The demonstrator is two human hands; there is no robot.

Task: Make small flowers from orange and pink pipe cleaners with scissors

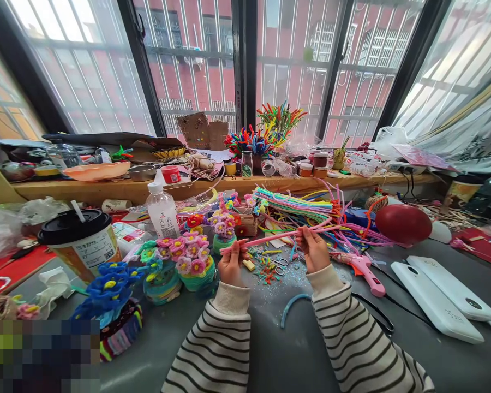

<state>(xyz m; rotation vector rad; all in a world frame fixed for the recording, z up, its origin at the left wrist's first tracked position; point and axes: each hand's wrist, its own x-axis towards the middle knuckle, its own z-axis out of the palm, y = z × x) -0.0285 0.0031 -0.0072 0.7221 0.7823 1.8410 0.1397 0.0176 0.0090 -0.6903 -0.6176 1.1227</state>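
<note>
A pink pipe cleaner point(270, 237) is stretched between my two hands above the table. My left hand point(232, 263) pinches it near its left end, and my right hand point(314, 250) pinches it farther along, with the rest running on past the fingers. Below it lie colourful pipe cleaner scraps point(265, 270) and a pair of scissors point(280, 266). A blue pipe cleaner point(292, 307) lies curved between my forearms. Beyond my right hand is a heap of pipe cleaners point(298, 202) in many colours. Left of my left hand stands a pot of pink pipe-cleaner flowers point(194, 259).
A pink glue gun point(366, 273) with a cable lies right of my right hand, near two white power banks point(437, 297). At left stand a lidded drink cup point(82, 243), a clear bottle point(162, 210) and blue flowers point(110, 289). A dark red balloon point(403, 224) sits at right.
</note>
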